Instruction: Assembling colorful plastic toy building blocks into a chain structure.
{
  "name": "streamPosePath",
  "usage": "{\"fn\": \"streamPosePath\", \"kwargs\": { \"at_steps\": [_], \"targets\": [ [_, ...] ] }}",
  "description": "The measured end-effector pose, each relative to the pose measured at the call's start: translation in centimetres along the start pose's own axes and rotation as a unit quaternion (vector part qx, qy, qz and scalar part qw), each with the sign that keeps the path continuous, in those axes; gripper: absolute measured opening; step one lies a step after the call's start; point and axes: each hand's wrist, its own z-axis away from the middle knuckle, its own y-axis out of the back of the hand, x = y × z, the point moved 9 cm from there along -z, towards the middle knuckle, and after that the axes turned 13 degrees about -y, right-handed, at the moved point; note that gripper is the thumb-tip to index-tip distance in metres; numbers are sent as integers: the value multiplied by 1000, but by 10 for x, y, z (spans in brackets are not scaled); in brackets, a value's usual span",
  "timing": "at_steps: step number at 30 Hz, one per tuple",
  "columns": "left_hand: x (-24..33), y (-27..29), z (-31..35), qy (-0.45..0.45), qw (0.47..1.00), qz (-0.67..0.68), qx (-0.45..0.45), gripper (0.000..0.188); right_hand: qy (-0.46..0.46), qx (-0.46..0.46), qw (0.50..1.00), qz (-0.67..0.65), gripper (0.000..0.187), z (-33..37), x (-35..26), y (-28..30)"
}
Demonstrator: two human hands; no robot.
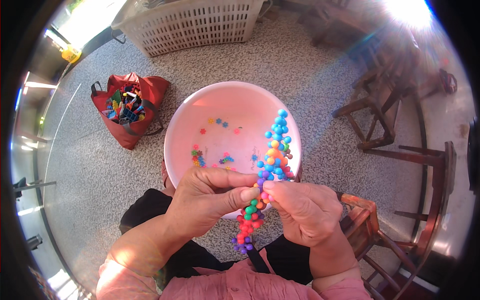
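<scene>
A long, knobbly string of joined plastic toy pieces [279,131], made of small balls in blue, orange, purple, pink, green and red, runs between my hands. Its blue end points up over the far right of the basin, and its red and purple end hangs toward my lap. My left hand [207,197] pinches the middle between thumb and fingers. Close beside it, my right hand [306,207] has thumb and fingertips closed on the purple and pink part. Beneath them stands a pale pink round basin [175,117] with loose flower-shaped pieces [199,161] scattered on its bottom.
To the left, a red bag [131,134] full of mixed toy parts sits on the speckled floor. A white slatted plastic basket [195,31] stands at the far side. Wooden stools [372,117] and a wooden chair [362,212] are on the right. Strong light glares at upper right.
</scene>
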Motion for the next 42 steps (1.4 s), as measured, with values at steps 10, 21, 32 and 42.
{"fn": "streamPosePath", "kwargs": {
  "at_steps": [10,21,32,42],
  "targets": [
    [-5,-2,0,-1,999,50,-6,24,-7,-8,1000,-26,35,1,2,-4],
    [-22,-13,0,116,979,163,-31,26,-51,-63,993,-83,33,1,14,-7],
    [-10,-7,-3,83,985,150,-24,32,-493,112,406,-762,21,39,121,-22],
    [-7,-8,0,87,983,162,-24,43,-449,3,591,-670,28,22,92,-25]
  ]
}}
